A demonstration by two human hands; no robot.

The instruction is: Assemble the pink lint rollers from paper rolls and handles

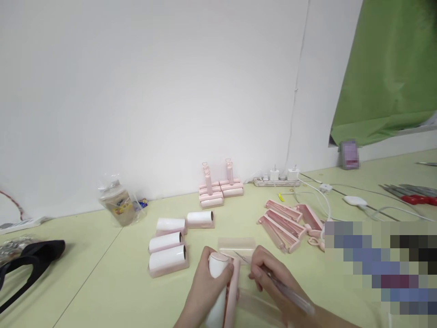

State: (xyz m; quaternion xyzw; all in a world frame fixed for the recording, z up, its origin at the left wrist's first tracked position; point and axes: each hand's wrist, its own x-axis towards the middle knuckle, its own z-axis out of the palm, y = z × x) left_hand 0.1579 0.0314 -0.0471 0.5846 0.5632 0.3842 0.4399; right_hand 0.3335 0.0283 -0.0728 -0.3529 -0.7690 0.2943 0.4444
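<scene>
In the head view my left hand (206, 287) is closed around a lint roller, its white sticky roll (215, 314) tilted upward with a pink end cap on top. A pink holder part (232, 291) lies alongside the roll, by my left thumb. Between the fingers of my right hand (271, 273) is a slim pointed tool with a clear handle (297, 298); its thin metal tip reaches toward the pink part. Whether the tip touches it I cannot tell. A clear cover (239, 243) lies just beyond my hands, and another (257, 305) lies partly under my right forearm.
Several white rolls (167, 258) in clear covers lie left. Pink holder parts (282, 223) are piled right; finished-looking pink rollers (210, 200) stand by the wall. A power strip (276, 182) with cables, red-handled tools (418, 199), a bagged tub (119, 205) and a black strap-like object (34, 259) surround them.
</scene>
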